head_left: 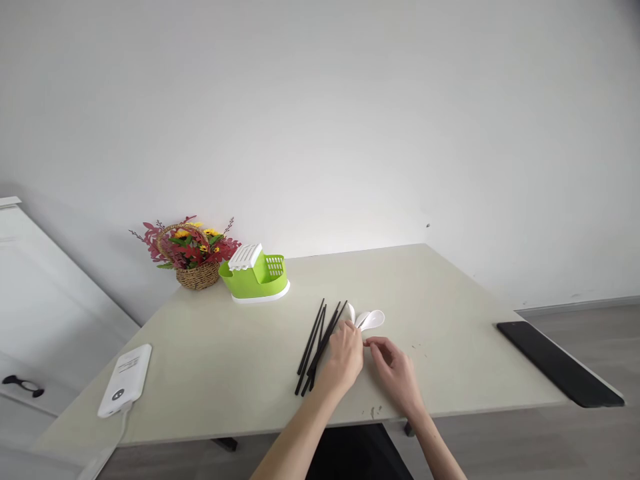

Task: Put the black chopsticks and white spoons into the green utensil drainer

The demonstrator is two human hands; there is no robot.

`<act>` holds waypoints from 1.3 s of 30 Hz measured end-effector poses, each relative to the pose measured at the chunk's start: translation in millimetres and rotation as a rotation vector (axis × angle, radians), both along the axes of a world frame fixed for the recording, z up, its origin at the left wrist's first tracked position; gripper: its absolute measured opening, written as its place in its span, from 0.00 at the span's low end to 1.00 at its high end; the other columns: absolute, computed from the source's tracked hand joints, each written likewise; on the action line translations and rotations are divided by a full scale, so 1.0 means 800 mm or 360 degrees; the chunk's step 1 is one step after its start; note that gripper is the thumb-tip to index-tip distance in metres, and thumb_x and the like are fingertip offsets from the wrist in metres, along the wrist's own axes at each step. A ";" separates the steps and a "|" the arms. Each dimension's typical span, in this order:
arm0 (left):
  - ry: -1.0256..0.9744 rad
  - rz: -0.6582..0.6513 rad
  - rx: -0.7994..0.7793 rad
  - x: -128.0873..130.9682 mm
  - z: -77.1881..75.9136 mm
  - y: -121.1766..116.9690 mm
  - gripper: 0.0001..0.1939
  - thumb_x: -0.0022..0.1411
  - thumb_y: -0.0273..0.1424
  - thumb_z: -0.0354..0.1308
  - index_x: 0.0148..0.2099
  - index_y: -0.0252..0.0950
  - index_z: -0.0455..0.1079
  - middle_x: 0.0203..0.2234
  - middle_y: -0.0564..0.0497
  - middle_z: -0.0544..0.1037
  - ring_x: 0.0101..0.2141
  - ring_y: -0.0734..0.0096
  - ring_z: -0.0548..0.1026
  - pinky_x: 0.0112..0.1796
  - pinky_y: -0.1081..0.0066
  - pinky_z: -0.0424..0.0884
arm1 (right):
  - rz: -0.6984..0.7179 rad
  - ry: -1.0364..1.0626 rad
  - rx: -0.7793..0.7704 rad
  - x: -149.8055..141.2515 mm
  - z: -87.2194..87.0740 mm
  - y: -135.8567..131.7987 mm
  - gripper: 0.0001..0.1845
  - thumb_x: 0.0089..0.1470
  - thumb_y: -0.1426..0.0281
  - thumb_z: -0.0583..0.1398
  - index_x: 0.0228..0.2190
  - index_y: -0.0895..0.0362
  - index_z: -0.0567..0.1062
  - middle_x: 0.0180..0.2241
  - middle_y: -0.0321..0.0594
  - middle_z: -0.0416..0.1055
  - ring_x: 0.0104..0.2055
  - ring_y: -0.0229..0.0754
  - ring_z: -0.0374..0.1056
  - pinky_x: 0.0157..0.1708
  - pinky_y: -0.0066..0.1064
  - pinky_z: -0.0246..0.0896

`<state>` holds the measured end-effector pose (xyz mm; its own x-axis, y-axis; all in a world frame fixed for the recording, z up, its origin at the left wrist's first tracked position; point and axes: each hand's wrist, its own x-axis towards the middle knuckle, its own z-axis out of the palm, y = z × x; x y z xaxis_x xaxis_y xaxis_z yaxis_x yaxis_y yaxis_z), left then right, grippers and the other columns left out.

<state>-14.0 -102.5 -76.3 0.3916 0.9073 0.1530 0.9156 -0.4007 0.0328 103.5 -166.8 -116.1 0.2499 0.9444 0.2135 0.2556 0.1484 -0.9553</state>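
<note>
Several white spoons (374, 320) lie fanned out on the table, bowls pointing away from me. My left hand (346, 352) is closed over their handles, and its fingers hide the grip. Close beside it, my right hand (396, 372) has its fingertips pinched together near the handle ends. Whether anything is between those fingertips is hidden. Several black chopsticks (316, 347) lie in a loose, slanted bundle just left of my left hand, partly crossing one another. Farther back stands a green utensil holder (253, 285) with a white slotted lid and white base.
A wicker basket (199, 275) of artificial flowers stands behind the holder, near the wall. At the table's left edge lies a white power bank (125, 380) with a cable. A long black object (557, 363) rests along the right edge. A white cabinet (45, 313) stands at left.
</note>
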 end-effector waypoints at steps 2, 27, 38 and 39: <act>0.0035 -0.0007 -0.0036 0.002 0.002 -0.001 0.17 0.70 0.20 0.46 0.45 0.32 0.77 0.41 0.34 0.79 0.42 0.55 0.80 0.37 0.67 0.75 | 0.0009 -0.0013 -0.0007 0.000 0.001 0.000 0.21 0.66 0.52 0.55 0.43 0.53 0.79 0.47 0.48 0.82 0.47 0.55 0.78 0.45 0.41 0.71; 0.0228 -0.0001 -0.0051 0.004 0.019 -0.006 0.12 0.71 0.25 0.52 0.48 0.31 0.76 0.42 0.36 0.80 0.44 0.55 0.80 0.39 0.66 0.76 | 0.0051 0.0010 -0.0005 -0.001 0.003 -0.002 0.18 0.65 0.55 0.56 0.41 0.54 0.79 0.46 0.49 0.83 0.48 0.55 0.78 0.47 0.41 0.69; -0.0123 0.0006 0.0384 -0.062 0.053 0.035 0.16 0.72 0.41 0.54 0.47 0.34 0.75 0.47 0.35 0.76 0.50 0.47 0.75 0.51 0.51 0.73 | 0.0014 -0.0045 -0.0060 0.001 0.006 -0.004 0.18 0.65 0.54 0.57 0.40 0.53 0.80 0.44 0.46 0.82 0.46 0.54 0.77 0.45 0.39 0.68; -0.0181 0.0020 0.0524 -0.079 0.066 0.048 0.15 0.71 0.41 0.55 0.48 0.35 0.74 0.50 0.34 0.75 0.54 0.44 0.72 0.54 0.48 0.71 | 0.0010 -0.0054 -0.0063 0.001 0.008 -0.005 0.17 0.64 0.54 0.57 0.39 0.52 0.80 0.44 0.45 0.82 0.46 0.53 0.77 0.44 0.39 0.68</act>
<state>-77.2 -64.1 -23.4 0.3441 0.8069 0.4801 0.9186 -0.3953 0.0059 103.9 -170.8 -110.0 0.2372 0.9539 0.1840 0.2869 0.1122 -0.9514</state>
